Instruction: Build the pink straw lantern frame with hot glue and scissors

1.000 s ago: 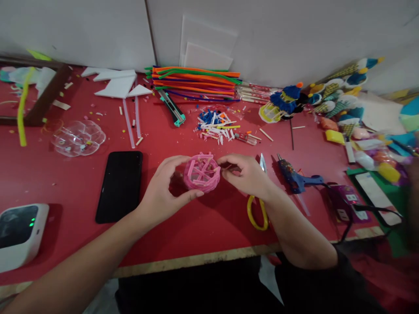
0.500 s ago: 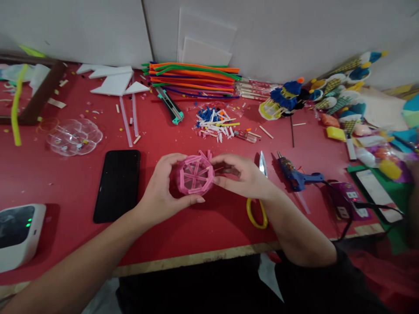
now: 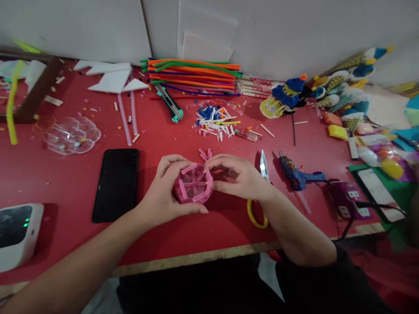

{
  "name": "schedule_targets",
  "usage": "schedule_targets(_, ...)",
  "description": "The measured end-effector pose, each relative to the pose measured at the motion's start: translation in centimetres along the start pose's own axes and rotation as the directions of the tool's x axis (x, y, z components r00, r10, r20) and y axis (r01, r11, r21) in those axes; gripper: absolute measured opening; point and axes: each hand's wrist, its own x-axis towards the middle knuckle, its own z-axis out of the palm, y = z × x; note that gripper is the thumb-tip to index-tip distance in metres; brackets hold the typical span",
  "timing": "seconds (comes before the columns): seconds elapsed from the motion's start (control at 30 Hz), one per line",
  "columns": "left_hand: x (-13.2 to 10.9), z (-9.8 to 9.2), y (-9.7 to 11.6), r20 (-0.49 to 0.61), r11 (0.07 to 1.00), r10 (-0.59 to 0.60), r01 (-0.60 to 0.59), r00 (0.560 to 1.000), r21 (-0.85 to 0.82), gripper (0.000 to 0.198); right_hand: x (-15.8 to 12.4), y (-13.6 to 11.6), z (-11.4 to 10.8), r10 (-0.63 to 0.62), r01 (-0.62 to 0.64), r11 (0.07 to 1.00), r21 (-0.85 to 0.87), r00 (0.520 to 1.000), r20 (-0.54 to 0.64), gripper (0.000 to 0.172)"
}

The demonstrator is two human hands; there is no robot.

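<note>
Between my hands is a small pink wheel-shaped piece (image 3: 194, 184), with straight sides round its rim and spokes meeting in the middle. My left hand (image 3: 166, 189) curls round its left side, the thumb along the near edge. The thumb and fingers of my right hand (image 3: 232, 176) are closed at its right rim. Just beyond it on the table lie several short pink strips (image 3: 205, 154). Scissors with yellow handles (image 3: 257, 213) lie under my right wrist. Whether a separate strip is pinched in my right fingers is hidden.
A black phone (image 3: 115, 185) lies left of my hands, a glue gun (image 3: 296, 172) to the right. Behind are a utility knife (image 3: 169, 103), a heap of cut strips (image 3: 218, 120) and bundled pipe cleaners (image 3: 194, 72). A clear flower-shaped tray (image 3: 72, 136) sits at left.
The pink wheel-shaped piece has come slightly nearer and tilted in my left hand. My right fingers have shifted on its rim, and the loose pink strips behind show more clearly.
</note>
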Motion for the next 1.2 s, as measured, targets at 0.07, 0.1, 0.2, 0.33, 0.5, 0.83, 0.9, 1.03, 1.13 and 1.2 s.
schedule_targets(0.07,0.0,0.1,-0.1,0.004,1.0,0.01,-0.01,1.0,-0.019,0.083,0.0,0.1,0.0,-0.014,0.014,1.0,-0.016,1.0,-0.006,0.023)
schedule_targets(0.1,0.0,0.1,-0.1,0.006,1.0,0.013,-0.013,1.0,-0.023,0.082,-0.1,0.1,0.0,-0.022,0.021,0.999,-0.024,1.0,-0.009,0.023)
schedule_targets(0.2,0.1,0.1,0.0,0.027,0.999,0.005,-0.004,1.0,-0.048,0.08,-0.1,0.1,0.1,-0.04,0.039,0.998,-0.046,0.999,-0.014,0.022)
schedule_targets(0.33,0.1,0.0,0.3,0.073,0.991,-0.038,0.047,0.997,-0.129,0.074,0.0,-0.2,0.1,-0.042,0.042,0.998,-0.052,0.999,-0.01,0.02)
schedule_targets(0.5,0.1,-0.2,0.3,0.015,0.999,-0.039,0.038,0.999,0.006,0.073,-0.1,-0.3,0.0,0.047,-0.048,0.998,0.043,0.998,0.029,0.023)
schedule_targets(0.83,0.5,0.4,-0.7,-0.209,0.945,-0.248,0.188,0.946,-0.269,0.053,0.2,0.4,-0.2,0.314,-0.285,0.924,0.253,0.946,-0.082,0.028)
schedule_targets(0.9,0.5,0.3,-0.6,-0.227,0.943,-0.261,0.198,0.938,-0.267,0.039,0.1,0.0,-0.2,0.317,-0.307,0.909,0.282,0.948,0.008,0.027)
schedule_targets(1.03,0.5,0.2,-0.3,-0.237,0.957,-0.256,0.212,0.937,-0.197,0.03,-0.2,-0.5,-0.4,0.31,-0.332,0.91,0.249,0.942,0.125,0.023)
schedule_targets(1.13,0.4,0.1,-0.2,-0.229,0.958,-0.269,0.234,0.936,-0.166,0.03,-0.2,-0.1,-0.5,0.267,-0.243,0.947,0.212,0.959,-0.091,0.028)
schedule_targets(1.2,0.3,0.2,-0.3,-0.227,0.952,-0.281,0.241,0.933,-0.189,0.031,-0.1,0.5,-0.4,0.216,-0.172,0.964,0.201,0.952,-0.218,0.033)
